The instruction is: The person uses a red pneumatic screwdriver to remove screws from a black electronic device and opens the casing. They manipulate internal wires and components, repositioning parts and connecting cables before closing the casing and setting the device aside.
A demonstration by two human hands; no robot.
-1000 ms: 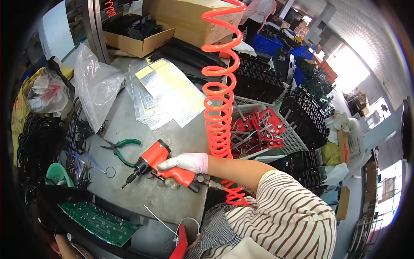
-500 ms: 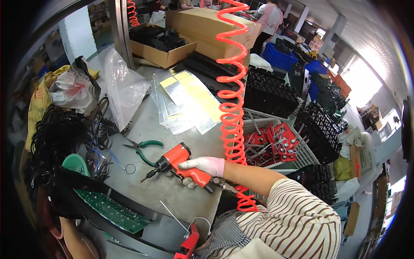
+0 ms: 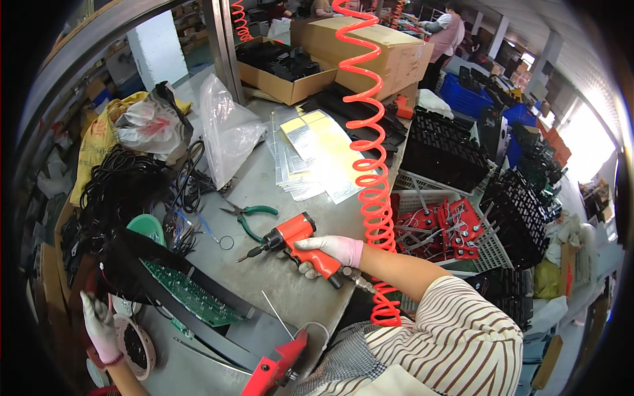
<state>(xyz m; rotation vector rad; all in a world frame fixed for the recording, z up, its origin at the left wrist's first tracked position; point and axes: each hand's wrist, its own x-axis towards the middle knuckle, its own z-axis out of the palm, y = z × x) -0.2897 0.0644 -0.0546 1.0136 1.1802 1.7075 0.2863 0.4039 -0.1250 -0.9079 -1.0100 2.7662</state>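
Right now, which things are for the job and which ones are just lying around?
Probably for the job:
red power driver, held in the right hand
red coiled hose, joined to it
green circuit board, between the two hands
round pink tub, beside the left hand

Probably just lying around:
green-handled pliers
clear plastic bag
yellow-and-white sheets

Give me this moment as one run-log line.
Left hand: near round pink bowl | Right hand: gripping red pneumatic driver | Nearby: green-handled pliers, green circuit board
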